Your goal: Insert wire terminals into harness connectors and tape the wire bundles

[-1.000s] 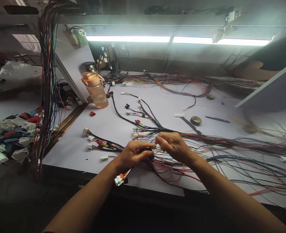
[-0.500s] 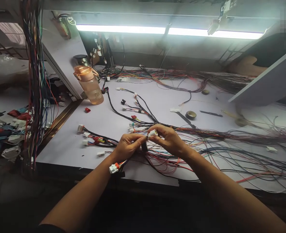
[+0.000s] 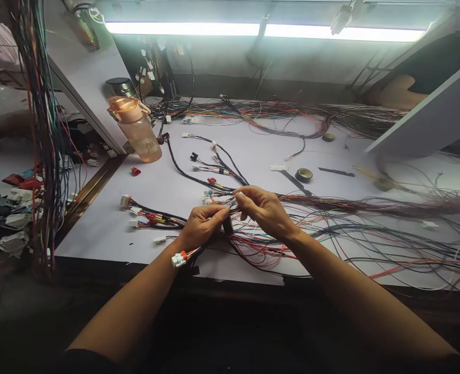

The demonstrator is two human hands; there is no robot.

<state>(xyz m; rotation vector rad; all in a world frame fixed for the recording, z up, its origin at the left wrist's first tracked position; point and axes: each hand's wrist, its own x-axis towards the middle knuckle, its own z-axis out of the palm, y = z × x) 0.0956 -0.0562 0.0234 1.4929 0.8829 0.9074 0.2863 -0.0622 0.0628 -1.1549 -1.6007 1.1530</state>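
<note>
Over the wire bundles, my left hand [image 3: 203, 226] is closed in a pinch on thin wires [image 3: 233, 205], whose ends its fingers partly hide. My right hand [image 3: 266, 212] grips a small white connector [image 3: 239, 197] between thumb and fingers, close to the left fingertips. Most of that connector is covered by the right fingers. Below the hands a black taped piece [image 3: 227, 225] of the harness stands out. A white and orange connector [image 3: 179, 258] on short wires lies by my left wrist. Several branches with white connectors [image 3: 125, 201] reach out to the left.
A peach-lidded water bottle [image 3: 138, 130] stands at the back left beside hanging wires [image 3: 35, 104]. Tape [image 3: 303, 175] and a dark strip [image 3: 336, 171] lie right of centre. Loose connectors [image 3: 15, 208] are piled at far left. A white panel [image 3: 424, 111] juts in at right.
The view has shifted, so the scene sits slightly higher and further left. The white connector has turned in my right fingers, which now cover more of it.
</note>
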